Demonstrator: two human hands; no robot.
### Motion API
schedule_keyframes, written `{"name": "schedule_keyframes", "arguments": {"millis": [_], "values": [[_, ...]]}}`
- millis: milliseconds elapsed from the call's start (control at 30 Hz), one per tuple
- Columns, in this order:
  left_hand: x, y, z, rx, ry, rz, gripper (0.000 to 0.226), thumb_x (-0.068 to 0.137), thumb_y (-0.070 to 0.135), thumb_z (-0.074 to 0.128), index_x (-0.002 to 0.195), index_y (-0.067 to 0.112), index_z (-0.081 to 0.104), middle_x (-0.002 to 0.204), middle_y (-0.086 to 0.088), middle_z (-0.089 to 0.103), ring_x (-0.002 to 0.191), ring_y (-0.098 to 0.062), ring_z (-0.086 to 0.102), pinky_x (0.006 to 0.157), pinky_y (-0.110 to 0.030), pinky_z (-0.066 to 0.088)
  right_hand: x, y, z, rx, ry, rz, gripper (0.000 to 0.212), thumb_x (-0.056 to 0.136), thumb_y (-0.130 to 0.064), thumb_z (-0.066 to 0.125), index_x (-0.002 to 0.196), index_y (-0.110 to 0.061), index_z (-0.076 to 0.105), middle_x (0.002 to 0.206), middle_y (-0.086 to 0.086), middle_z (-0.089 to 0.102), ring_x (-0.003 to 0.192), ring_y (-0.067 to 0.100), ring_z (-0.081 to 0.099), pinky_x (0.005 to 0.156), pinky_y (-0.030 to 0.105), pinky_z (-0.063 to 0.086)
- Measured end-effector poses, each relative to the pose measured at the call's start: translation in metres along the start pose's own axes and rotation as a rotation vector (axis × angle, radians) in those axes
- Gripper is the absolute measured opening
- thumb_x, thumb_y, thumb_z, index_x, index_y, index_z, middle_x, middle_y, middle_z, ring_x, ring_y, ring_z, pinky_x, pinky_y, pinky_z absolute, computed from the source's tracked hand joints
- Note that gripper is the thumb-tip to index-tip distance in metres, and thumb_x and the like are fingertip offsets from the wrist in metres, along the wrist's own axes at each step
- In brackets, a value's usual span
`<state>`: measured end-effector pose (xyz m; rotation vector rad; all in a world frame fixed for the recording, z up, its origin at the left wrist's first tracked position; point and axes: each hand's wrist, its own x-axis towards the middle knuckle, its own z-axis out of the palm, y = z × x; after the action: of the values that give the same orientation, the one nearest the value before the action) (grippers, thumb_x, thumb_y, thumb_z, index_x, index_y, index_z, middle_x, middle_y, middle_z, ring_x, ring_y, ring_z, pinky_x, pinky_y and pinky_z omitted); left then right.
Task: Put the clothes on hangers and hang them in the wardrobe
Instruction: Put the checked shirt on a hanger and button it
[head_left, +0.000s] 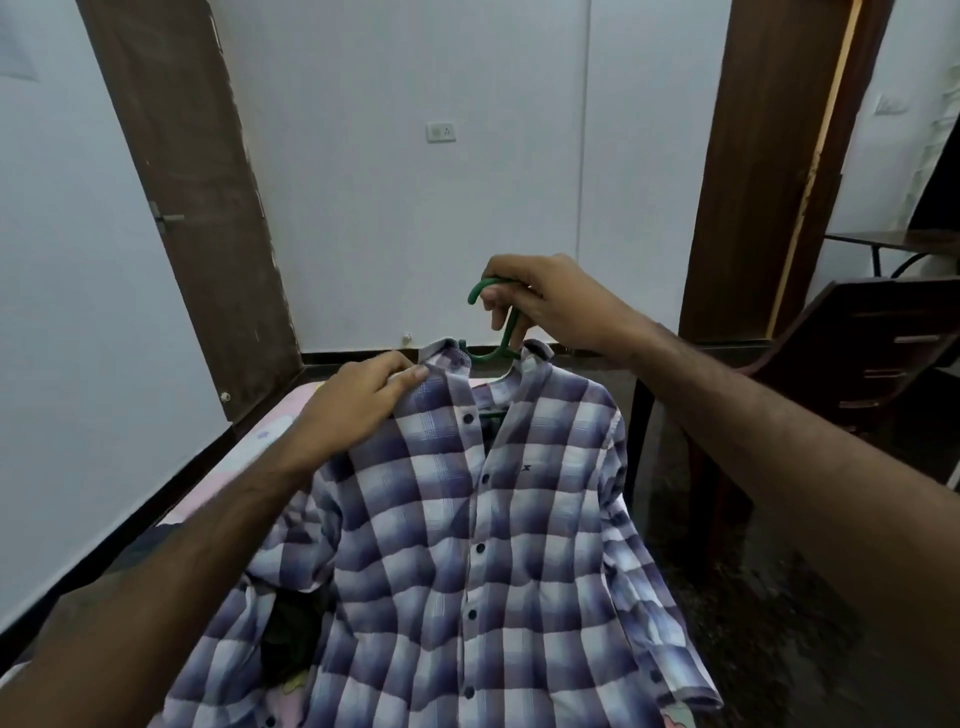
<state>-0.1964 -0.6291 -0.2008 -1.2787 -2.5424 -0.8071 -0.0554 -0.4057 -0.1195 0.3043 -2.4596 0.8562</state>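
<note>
Above the pink bed, the right hand grips the green plastic hanger's hook while the left hand pinches the shoulder of the blue-and-white checked button-up shirt draped on it.

A blue-and-white checked shirt, buttoned, hangs front-up on a green hanger; the hanger's hook rises from the collar, its arms seemingly inside the shoulders.
</note>
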Motion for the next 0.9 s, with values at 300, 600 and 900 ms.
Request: {"name": "schedule_keyframes", "arguments": {"millis": [300, 600, 900], "values": [[0.011, 0.012, -0.031, -0.115, -0.034, 0.254, 0.006, 0.106, 0.034, 0.044, 0.112, 0.031, 0.045, 0.088, 0.011, 0.059, 0.076, 0.001, 0.057, 0.073, -0.029, 0.047, 0.007, 0.003, -0.020, 0.266, 0.001, 0.119, 0.018, 0.105, -0.006, 0.051, 0.123, -0.003, 0.055, 0.113, 0.021, 0.066, 0.090, 0.032, 0.074, 0.084, 0.040, 0.062], [0.000, 0.028, -0.133, -0.030, 0.435, 0.472, 0.001, 0.100, 0.025, 0.053, 0.099, 0.024, 0.053, 0.087, 0.017, 0.053, 0.076, -0.005, 0.052, 0.068, -0.015, 0.039, -0.009, -0.002, -0.058, 0.218, -0.032, 0.248, 0.030, 0.105, -0.045, 0.052, 0.125, -0.028, 0.065, 0.126, -0.007, 0.069, 0.118, 0.014, 0.065, 0.108, 0.045, 0.048], [-0.028, 0.039, -0.174, -0.021, 0.459, 0.541, 0.006, 0.096, 0.023, 0.056, 0.102, 0.024, 0.058, 0.091, 0.018, 0.056, 0.083, -0.010, 0.056, 0.070, -0.018, 0.043, 0.011, -0.090, -0.047, 0.444, -0.250, 0.173, 0.040, 0.109, -0.033, 0.043, 0.125, -0.007, 0.068, 0.118, 0.009, 0.073, 0.105, 0.022, 0.069, 0.093, 0.034, 0.056]]}}
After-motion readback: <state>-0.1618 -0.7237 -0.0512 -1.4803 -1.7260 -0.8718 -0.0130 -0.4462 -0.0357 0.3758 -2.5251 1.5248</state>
